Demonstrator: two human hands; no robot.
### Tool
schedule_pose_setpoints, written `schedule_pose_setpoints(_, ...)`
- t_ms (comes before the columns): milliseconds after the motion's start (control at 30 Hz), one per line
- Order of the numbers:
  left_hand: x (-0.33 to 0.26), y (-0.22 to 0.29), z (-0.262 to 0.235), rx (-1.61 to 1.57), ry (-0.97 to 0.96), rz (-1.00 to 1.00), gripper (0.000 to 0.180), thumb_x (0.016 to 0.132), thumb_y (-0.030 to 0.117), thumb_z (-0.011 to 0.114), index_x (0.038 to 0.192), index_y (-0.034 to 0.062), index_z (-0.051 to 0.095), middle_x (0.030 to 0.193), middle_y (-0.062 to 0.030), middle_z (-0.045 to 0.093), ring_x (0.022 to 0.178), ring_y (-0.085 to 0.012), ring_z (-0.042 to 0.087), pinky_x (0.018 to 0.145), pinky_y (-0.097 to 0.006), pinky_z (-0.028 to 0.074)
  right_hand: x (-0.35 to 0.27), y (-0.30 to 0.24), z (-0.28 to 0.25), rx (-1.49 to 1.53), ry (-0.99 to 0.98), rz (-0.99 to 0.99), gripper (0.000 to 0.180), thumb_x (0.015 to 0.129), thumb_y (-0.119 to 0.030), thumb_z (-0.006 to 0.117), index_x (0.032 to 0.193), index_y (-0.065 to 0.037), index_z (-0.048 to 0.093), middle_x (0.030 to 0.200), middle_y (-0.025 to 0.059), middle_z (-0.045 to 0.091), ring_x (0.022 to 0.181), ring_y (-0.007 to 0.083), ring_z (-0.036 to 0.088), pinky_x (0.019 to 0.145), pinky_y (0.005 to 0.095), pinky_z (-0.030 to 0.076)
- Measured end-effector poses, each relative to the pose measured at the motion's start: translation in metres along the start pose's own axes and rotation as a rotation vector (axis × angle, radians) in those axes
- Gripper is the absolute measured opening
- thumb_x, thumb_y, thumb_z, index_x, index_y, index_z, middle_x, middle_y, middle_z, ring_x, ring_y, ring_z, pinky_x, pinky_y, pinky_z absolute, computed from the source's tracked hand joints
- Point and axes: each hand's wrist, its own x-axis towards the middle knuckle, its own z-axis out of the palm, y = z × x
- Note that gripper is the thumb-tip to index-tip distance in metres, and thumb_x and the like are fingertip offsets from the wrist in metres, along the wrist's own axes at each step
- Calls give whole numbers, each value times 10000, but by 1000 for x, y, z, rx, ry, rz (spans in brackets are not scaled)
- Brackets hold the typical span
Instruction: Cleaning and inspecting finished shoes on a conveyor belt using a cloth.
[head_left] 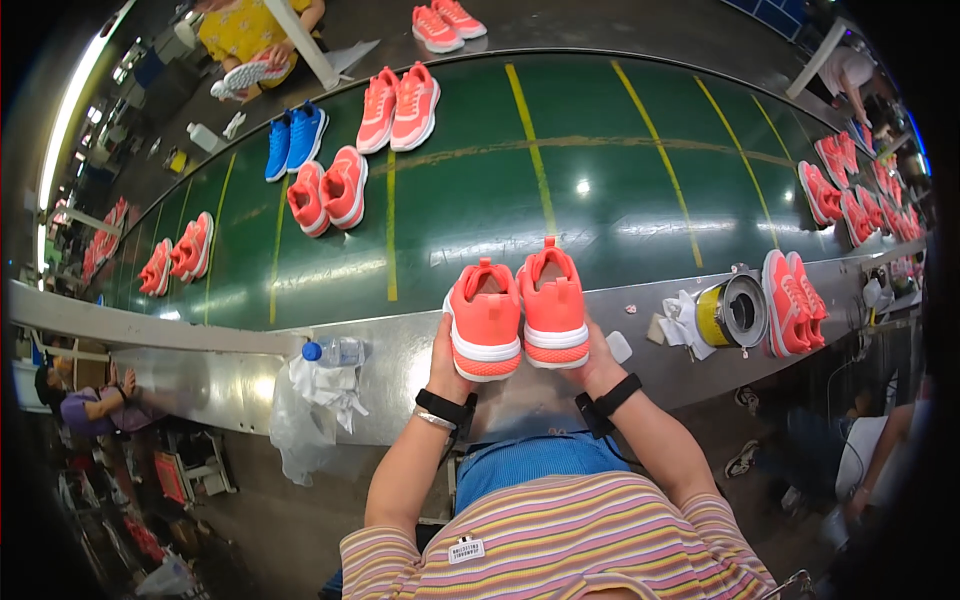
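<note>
A pair of coral sneakers with white soles is held up in front of me at the near edge of the conveyor, heels toward me. My left hand (444, 362) is closed round the outer side of the left sneaker (486, 318). The right sneaker (554, 312) is gripped at its outer side by my right hand (599, 364). Both shoes are upright, side by side, with a narrow gap between their heels. The shoes hide most of my fingers. Each wrist wears a black band.
A metal ledge (400, 385) borders the green conveyor (460, 200). On the ledge are a tin (712, 315), white cloth (684, 322), another coral pair (790, 305) and a bottle (338, 351). Coral and blue shoes (295, 140) sit on the belt. A co-worker (255, 40) holds a shoe opposite.
</note>
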Motion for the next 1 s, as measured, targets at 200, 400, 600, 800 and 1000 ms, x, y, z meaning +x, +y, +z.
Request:
schedule_pose_setpoints(200,3,-6,10,-32,-93,-54,427,927,350,315,1222,60,423,1191,-125,522,1052,-264,536,914,-408,434,-4,-7,-2,116,-141,38,399,912,-364,386,1168,-70,473,1125,92,557,1017,251,549,895,420,444)
schedule_pose_setpoints(400,1,-10,9,-58,-241,-70,500,893,422,370,1212,40,419,1126,-170,538,1009,-299,548,859,-463,459,-11,-1,-2,138,-216,62,469,892,-385,413,1183,-19,443,1098,224,522,992,346,537,878,465,444)
schedule_pose_setpoints(600,-6,-20,2,-148,-220,-110,580,872,485,375,1232,31,409,1119,-200,531,1007,-323,539,869,-471,448,-11,8,-29,251,-358,62,544,882,-387,438,1222,35,387,1102,255,487,941,379,531,839,435,458)
schedule_pose_setpoints(800,-19,-34,-12,-231,-102,-161,591,864,493,393,1204,12,435,1116,-199,536,979,-319,558,854,-480,465,-36,4,-11,48,-521,2,506,875,-346,480,1178,54,418,1041,232,531,912,311,563,780,371,494)
schedule_pose_setpoints(1000,-22,-44,-24,-160,-51,-190,559,872,473,395,1185,12,447,1096,-188,548,956,-299,569,828,-467,482,-38,11,-52,-17,-269,50,481,881,-338,473,1152,58,440,993,216,562,867,285,587,756,344,509)
